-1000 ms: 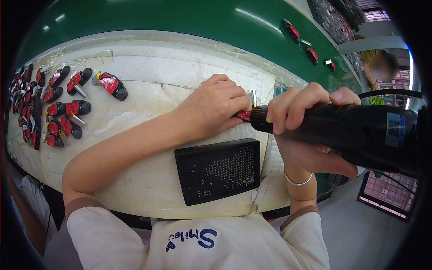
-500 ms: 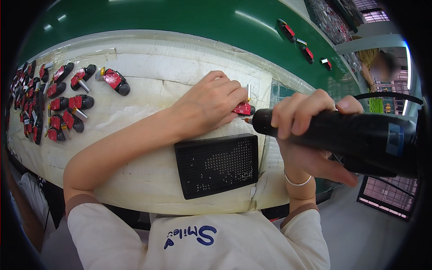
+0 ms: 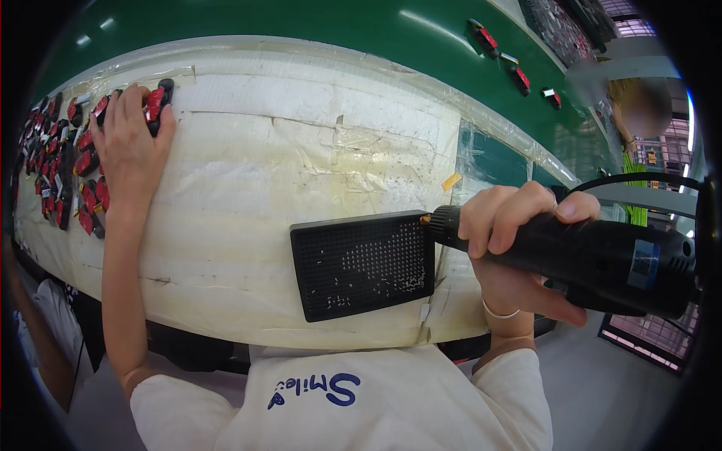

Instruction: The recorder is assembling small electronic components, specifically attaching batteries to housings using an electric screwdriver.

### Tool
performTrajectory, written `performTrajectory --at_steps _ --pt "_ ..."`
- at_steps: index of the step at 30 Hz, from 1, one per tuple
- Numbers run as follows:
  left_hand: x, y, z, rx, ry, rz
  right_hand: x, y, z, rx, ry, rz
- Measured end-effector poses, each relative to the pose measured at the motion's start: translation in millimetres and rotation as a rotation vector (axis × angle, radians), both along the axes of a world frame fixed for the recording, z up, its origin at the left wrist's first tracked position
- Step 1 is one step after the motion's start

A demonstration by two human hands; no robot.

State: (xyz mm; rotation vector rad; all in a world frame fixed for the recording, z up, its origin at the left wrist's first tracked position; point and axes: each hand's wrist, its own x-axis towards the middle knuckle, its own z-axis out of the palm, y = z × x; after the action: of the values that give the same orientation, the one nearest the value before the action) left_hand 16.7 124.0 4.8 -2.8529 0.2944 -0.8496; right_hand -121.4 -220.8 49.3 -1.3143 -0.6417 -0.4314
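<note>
Black: one screwdriver in curled right hand; spread left hand, hold unclear

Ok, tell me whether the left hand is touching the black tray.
Apart. The head view shows the left hand well left of the black tray, with pale work surface between them.

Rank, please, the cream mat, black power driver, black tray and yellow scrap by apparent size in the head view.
1. Cream mat
2. Black power driver and black tray: unsure; the driver looks longer but partly covered
3. Yellow scrap
</note>
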Motion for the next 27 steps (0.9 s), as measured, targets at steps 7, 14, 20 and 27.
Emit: performTrajectory --at_steps 7,14,20,27 --pt "18.9 22.6 6.7 0.077 -0.219 0.105 0.7 -5.8 1.2 -0.017 -0.027 0.011" --pt "59.0 -149.9 29.7 -0.130 0.033 -0.734 6.8 -7.4 4.9 0.022 -0.264 0.025" --pt "138.7 -337.1 4.6 -0.071 -0.040 -0.987 4.3 -6.6 20.4 0.213 -0.343 0.102" --pt "138.8 -397.5 38.0 0.156 0.497 -1.136 4.3 -33.6 32.7 0.233 -0.394 -0.001"
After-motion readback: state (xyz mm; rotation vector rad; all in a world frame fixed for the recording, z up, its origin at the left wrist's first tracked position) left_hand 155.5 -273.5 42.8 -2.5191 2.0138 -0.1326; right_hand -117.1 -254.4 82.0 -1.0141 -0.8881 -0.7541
